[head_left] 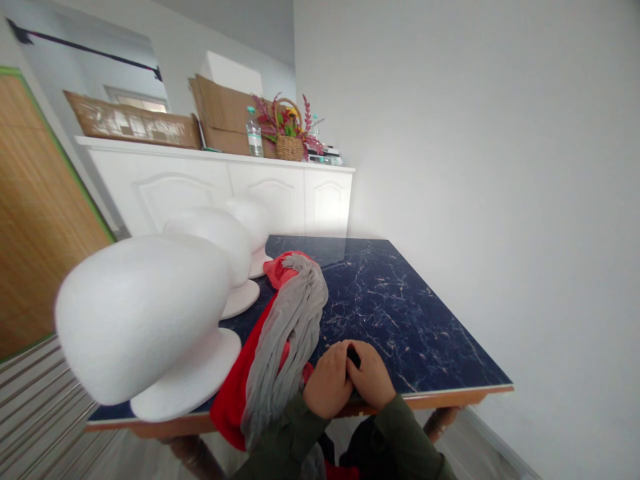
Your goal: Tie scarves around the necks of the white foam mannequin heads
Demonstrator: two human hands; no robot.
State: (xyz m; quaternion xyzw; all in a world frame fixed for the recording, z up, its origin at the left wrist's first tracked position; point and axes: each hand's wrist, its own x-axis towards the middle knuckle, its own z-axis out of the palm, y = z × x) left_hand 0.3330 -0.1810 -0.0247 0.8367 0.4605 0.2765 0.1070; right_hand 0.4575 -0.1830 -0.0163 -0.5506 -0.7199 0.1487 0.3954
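Head view. Pair of bare hands, left (326, 381) and right (371, 375), brought together at the near edge of a dark blue table (385, 300). Technique, as judged for this cupped pose: best done with light, even pressure, loose wrists, and sleeves clear of the cloth.

Fingers: bent inward, part-closed, fingertips of both hands meeting. Between them, one dark patch (354, 357), possibly a small black item, possibly only shadow; cannot tell whether grasping or empty.

Just left of the fingers: grey cloth (296, 313), long and gathered, lying over red cloth (234, 388), both running from beyond the fingertips to over the near edge, partly behind the left sleeve (287, 433).

Farther left of the fingers: three white foam heads (145, 307) on round bases, standing in a row going away.

Well beyond the fingertips: white cabinet (187, 193), bearing cardboard (225, 123), a bottle (255, 139) and a flower basket (289, 148).
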